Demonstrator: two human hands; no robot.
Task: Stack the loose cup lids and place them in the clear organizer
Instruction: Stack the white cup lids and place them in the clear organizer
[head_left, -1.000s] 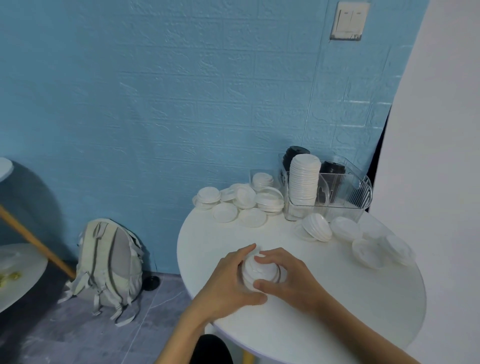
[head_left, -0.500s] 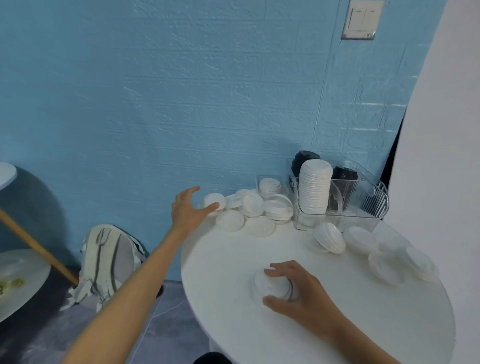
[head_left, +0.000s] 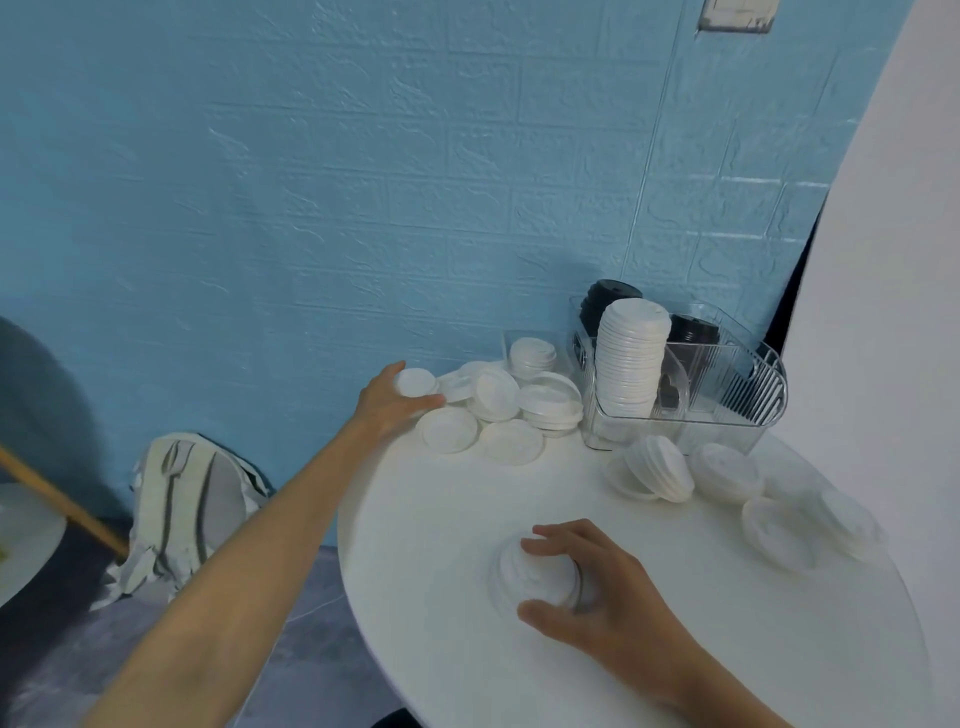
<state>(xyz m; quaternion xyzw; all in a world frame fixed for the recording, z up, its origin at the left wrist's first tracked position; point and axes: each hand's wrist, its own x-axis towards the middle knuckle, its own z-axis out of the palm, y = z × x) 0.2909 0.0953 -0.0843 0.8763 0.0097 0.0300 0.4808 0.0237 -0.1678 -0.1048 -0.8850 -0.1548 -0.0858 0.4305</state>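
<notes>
My right hand (head_left: 597, 587) curls round a short stack of white lids (head_left: 535, 574) standing on the round white table (head_left: 649, 649) near its front. My left hand (head_left: 387, 402) reaches to the far left edge and grips a single white lid (head_left: 415, 382) between thumb and fingers. Several loose white lids (head_left: 498, 410) lie heaped beside it. The clear organizer (head_left: 737, 395) stands at the back against the wall, holding a tall stack of white lids (head_left: 631, 358) and black lids (head_left: 605, 301).
More loose lids (head_left: 727, 473) lie scattered on the table's right side, in front of the organizer. A small clear box with lids (head_left: 530, 353) sits left of it. A grey backpack (head_left: 187, 504) leans on the blue wall below. A white wall rises at right.
My left hand left the stack, stretched to the far left pile and took hold of a single lid. My right hand stayed on the stack.
</notes>
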